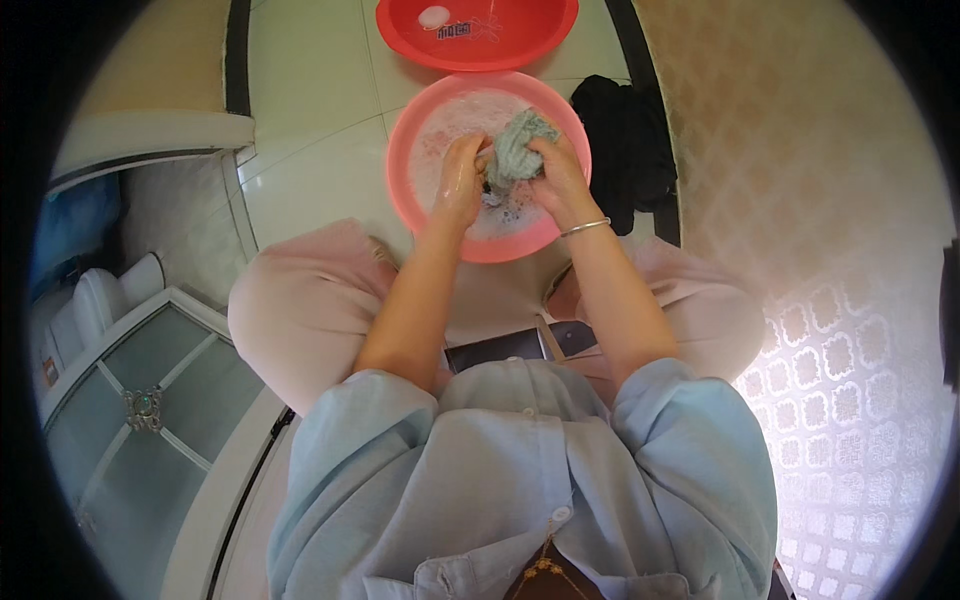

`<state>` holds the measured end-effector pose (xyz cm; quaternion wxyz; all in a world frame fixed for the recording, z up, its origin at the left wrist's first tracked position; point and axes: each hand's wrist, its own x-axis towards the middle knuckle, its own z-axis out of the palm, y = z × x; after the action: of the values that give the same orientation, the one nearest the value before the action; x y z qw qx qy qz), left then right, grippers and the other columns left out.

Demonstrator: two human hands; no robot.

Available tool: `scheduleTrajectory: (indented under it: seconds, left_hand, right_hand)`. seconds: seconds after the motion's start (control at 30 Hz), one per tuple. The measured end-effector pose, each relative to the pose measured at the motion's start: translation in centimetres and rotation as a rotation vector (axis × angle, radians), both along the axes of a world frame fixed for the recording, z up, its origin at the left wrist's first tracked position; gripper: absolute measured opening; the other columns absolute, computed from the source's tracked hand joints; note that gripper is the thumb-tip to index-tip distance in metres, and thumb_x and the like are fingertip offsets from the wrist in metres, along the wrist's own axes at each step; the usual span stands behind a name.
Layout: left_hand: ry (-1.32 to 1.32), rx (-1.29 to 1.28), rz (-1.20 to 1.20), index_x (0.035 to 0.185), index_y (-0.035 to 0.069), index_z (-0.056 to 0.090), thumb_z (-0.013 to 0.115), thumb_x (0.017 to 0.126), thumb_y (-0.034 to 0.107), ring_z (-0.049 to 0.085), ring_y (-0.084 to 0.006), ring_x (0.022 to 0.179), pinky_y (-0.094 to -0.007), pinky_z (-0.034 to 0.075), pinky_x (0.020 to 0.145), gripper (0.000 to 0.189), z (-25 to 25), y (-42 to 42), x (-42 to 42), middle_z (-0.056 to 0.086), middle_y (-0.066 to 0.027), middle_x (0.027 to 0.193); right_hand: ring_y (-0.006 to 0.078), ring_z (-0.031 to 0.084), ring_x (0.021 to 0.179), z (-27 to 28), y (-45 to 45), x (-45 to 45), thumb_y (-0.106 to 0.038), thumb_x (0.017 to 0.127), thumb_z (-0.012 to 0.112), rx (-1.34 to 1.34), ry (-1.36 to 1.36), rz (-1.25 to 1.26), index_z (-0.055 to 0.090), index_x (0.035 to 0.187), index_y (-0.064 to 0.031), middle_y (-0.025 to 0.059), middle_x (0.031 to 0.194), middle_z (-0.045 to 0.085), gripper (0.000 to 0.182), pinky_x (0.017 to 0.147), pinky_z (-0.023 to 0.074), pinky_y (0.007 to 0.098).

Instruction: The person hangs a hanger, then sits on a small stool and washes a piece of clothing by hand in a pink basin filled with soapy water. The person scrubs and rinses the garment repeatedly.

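Observation:
A pink plastic basin [401,180] holding sudsy water [442,124] stands on the floor before me. My right hand [556,169] grips a bunched grey-green cloth [516,146] over the suds, its thumb on top. Close beside the cloth's left side is my left hand [461,180], wet, with curled fingers; whether it also grips the cloth is partly hidden. Something dark and patterned [491,196] shows below the cloth between my hands; I cannot tell what it is.
Beyond the pink basin, a red basin [480,56] holds a whitish oval thing [433,17]. Black fabric [622,146] lies on the floor at the right, by the patterned wall [750,150]. A glass-paned door [142,409] is at the lower left. My knees flank the basin's near side.

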<state>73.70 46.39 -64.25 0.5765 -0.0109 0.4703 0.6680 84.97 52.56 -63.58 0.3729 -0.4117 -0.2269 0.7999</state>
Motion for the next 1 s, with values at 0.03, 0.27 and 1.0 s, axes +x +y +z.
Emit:
scheduleTrajectory:
  seconds: [0.03,0.27,1.0]
  left_hand:
    - [0.066,0.007,-0.139,0.090,0.003,0.058,0.052,0.090,0.014,0.049,-0.0074,0.077,-0.0220,0.039,0.067,0.013,1.0,0.1,-0.4,0.054,0.0006,0.083]
    - [0.231,0.165,-0.311,0.089,0.007,0.058,0.054,0.089,0.013,0.051,-0.0086,0.073,-0.0235,0.042,0.067,0.008,3.1,0.3,-3.1,0.054,0.0018,0.078]
    - [0.146,0.325,-0.105,0.109,0.002,0.055,0.043,0.093,0.022,0.051,-0.0195,0.107,-0.0346,0.038,0.095,0.028,12.1,-2.3,-1.0,0.058,-0.0081,0.112]
  right_hand:
    - [0.0223,0.055,0.103,1.0,0.1,0.4,0.008,0.076,0.039,0.023,0.068,0.017,0.043,0.127,-0.0011,0.0113,0.113,0.055,0.053,0.089,0.0449,0.0333]
    - [0.0224,0.054,0.108,6.0,0.9,1.6,0.013,0.064,0.033,0.523,-0.154,0.141,0.050,0.119,0.0052,0.0154,0.116,0.056,0.058,0.093,0.0420,0.0295]
    - [0.0223,0.054,0.104,12.0,-1.9,0.9,-0.013,0.088,0.045,0.192,0.373,-0.081,0.054,0.104,0.0012,0.0108,0.109,0.058,0.023,0.096,0.0399,0.0364]
